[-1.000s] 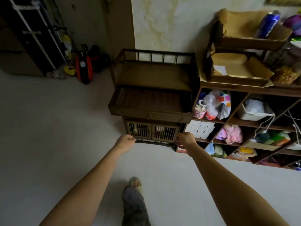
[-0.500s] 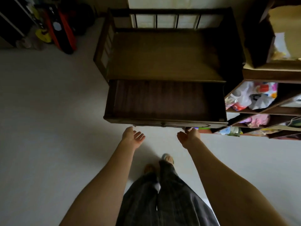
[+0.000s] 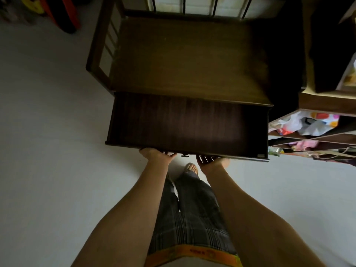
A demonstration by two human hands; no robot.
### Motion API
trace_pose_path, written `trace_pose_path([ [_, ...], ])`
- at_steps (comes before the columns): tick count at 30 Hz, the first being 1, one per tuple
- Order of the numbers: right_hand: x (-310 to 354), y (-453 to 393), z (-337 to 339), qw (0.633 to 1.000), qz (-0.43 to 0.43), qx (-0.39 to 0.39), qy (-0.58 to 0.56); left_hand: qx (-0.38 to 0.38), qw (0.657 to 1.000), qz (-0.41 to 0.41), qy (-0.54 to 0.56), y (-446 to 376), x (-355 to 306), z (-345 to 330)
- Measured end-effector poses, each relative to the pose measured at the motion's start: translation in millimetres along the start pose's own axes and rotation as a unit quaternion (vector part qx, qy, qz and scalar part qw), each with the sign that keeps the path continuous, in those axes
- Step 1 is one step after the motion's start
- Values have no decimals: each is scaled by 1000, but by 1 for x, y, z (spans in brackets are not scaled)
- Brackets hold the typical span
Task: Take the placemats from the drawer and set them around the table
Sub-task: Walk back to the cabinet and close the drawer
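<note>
The dark wooden drawer (image 3: 110, 124) of a low cabinet (image 3: 183, 60) stands pulled out toward me. A dark ribbed surface (image 3: 183, 124) fills its inside; I cannot tell whether this is a placemat or the drawer's bottom. My left hand (image 3: 156, 154) touches the drawer's front face just left of the small knob (image 3: 185, 156), fingers spread. My right hand (image 3: 210, 160) touches the same front face just right of the knob, fingers spread too. Neither hand holds anything. The fingertips are partly hidden under the front edge.
A shelf unit (image 3: 312, 139) with bags and cloths in its cubbies stands right of the cabinet. Red and black items (image 3: 67, 14) lean at the far left. Pale floor (image 3: 48, 151) lies to the left and behind me. My legs and foot (image 3: 190, 168) are below the drawer.
I have stepped closer, so the drawer now fills the view. Both hands rose from below the drawer to touch its front face on either side of the knob.
</note>
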State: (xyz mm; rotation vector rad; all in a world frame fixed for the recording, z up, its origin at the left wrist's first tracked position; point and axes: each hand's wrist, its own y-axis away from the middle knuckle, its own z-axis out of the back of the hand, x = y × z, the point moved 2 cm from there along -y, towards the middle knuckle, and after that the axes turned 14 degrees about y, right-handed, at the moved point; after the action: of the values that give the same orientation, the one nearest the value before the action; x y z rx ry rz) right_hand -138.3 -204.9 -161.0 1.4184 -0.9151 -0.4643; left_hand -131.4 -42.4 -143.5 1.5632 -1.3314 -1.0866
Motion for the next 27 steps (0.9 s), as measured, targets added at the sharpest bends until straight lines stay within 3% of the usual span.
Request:
trace_pose_path([
  [7,25,4,-26,1000,15,2,9,21,1000,-3,16,-4,10,-21],
  [11,31,0,-43,996,36,56,-54,35,999,9,26,-7,10,-37],
  [17,40,5,-67,974,66,183,-118,130,990,52,32,-18,3,-64],
  [27,58,-4,-98,978,50,142,-148,126,989,67,41,-26,1,-96],
])
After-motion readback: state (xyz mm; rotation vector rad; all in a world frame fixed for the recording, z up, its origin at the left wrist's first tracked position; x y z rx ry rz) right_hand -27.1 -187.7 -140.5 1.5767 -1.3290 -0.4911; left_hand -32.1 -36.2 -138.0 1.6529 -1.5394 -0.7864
